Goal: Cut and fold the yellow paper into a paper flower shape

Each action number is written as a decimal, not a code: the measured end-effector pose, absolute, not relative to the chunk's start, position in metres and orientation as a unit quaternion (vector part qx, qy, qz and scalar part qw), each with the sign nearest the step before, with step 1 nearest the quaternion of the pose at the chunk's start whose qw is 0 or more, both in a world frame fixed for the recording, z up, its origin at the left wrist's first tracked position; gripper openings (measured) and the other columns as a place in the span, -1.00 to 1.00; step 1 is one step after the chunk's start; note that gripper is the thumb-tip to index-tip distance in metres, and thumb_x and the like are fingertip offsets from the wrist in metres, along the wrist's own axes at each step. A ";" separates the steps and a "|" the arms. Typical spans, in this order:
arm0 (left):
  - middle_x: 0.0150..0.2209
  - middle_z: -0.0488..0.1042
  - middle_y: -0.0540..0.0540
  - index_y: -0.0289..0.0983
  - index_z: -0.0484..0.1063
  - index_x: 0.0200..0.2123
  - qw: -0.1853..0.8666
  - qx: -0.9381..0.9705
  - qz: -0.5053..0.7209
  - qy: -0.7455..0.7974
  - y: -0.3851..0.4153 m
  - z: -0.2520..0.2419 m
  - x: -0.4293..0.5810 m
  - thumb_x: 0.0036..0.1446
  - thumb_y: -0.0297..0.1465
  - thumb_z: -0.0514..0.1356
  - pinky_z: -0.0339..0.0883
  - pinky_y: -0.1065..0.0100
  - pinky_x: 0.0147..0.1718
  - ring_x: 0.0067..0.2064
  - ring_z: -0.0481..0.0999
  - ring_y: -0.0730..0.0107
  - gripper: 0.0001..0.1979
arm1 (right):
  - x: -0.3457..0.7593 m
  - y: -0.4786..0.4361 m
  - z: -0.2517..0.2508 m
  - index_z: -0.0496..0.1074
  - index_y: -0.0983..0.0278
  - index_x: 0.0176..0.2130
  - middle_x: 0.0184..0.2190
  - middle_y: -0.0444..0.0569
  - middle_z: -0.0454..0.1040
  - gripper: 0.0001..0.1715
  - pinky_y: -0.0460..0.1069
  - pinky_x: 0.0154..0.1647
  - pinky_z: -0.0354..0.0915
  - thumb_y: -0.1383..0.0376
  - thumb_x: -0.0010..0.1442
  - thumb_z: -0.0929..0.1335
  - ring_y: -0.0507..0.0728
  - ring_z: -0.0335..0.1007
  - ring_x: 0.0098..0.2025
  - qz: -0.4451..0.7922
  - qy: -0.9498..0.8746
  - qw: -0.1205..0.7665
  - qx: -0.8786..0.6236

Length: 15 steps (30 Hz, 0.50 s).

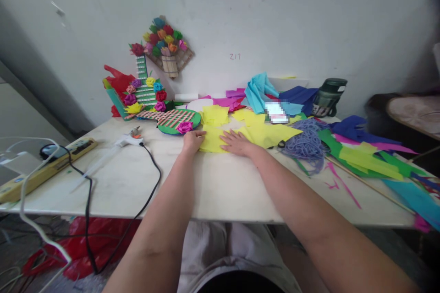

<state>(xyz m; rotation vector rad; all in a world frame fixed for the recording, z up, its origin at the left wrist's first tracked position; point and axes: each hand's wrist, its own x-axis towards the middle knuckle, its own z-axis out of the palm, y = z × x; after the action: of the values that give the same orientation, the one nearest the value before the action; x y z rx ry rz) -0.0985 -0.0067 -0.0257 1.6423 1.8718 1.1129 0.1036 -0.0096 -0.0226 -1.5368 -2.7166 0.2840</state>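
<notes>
A sheet of yellow crepe paper [212, 139] lies on the table in front of me. My left hand [194, 140] has its fingers closed on the left edge of this sheet. Flat on the paper, with fingers spread, rests my right hand [236, 143]. More yellow paper [215, 115] lies just behind, and a long yellow piece [275, 134] reaches out to the right. Close by my left hand is a green guitar-shaped craft [165, 120] with thin sticks and a pink paper flower [184, 127].
A glue gun [132, 139] with a black cord and a power strip [51, 165] are on the left. To the right are tangled purple string [305, 139], a phone [276, 112], a dark bottle [329, 97] and coloured paper. A flower craft [167, 46] hangs on the wall.
</notes>
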 end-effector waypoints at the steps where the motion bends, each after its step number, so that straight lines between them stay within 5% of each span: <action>1: -0.37 0.51 -0.10 -0.28 0.49 -0.21 0.200 0.592 0.397 0.672 -0.006 -0.026 -0.099 -0.14 -0.43 0.16 0.29 0.47 -0.39 -0.41 0.45 0.42 -0.65 | 0.104 -0.010 -0.022 -0.18 0.10 0.22 0.26 -0.22 -0.36 -0.25 0.19 0.19 -0.43 -0.08 0.12 0.00 0.15 -0.58 0.26 0.090 -0.865 -0.002 -0.494; 15: -0.41 0.51 -0.10 -0.29 0.48 -0.19 0.140 0.612 0.377 0.681 -0.015 -0.013 -0.102 -0.09 -0.41 0.14 0.28 0.46 -0.32 -0.40 0.44 0.42 -0.67 | 0.104 -0.014 -0.023 -0.21 0.12 0.23 0.26 -0.14 -0.36 -0.07 0.27 0.16 -0.44 -0.24 0.00 -0.06 0.24 -0.55 0.26 0.070 -0.852 0.009 -0.519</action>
<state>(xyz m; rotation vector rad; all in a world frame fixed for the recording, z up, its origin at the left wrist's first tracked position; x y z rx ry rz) -0.1015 -0.0152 -0.0132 1.7684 1.9670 1.0879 0.1040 -0.0142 -0.0229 -1.6200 -2.6615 0.2188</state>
